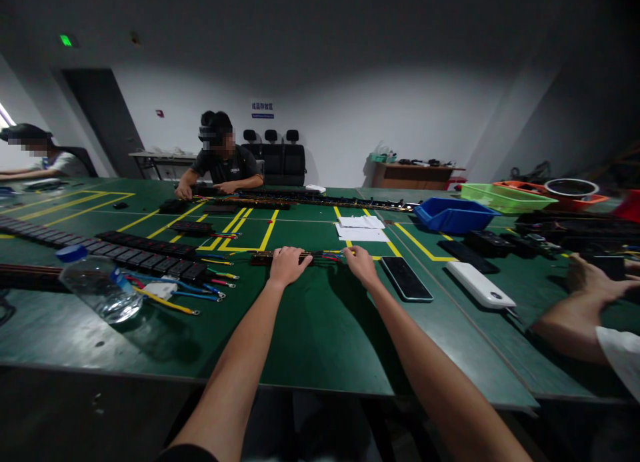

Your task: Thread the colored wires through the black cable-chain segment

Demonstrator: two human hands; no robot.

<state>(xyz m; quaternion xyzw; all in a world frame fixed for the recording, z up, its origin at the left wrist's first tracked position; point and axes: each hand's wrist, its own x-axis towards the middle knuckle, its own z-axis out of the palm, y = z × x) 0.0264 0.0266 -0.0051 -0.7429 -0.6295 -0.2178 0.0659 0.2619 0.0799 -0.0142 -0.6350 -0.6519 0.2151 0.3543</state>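
Observation:
Both my arms reach out over the green table (pixel 310 329). My left hand (pixel 287 265) lies palm down on a long dark strip with coloured wires (pixel 320 255), its fingers curled over the strip's top. My right hand (pixel 361 265) is at the strip's right end, fingers pinched at the blue and red wire ends there. A black phone (pixel 406 279) lies just right of my right hand, and a white power bank (pixel 477 284) lies beyond it.
A water bottle (pixel 100 285) lies at the left beside rows of black modules (pixel 145 252) with coloured leads. White papers (pixel 361 229), a blue bin (pixel 453 215) and a green tray (pixel 505 197) sit farther back. A co-worker's arm (pixel 575 312) rests at right; another person sits opposite.

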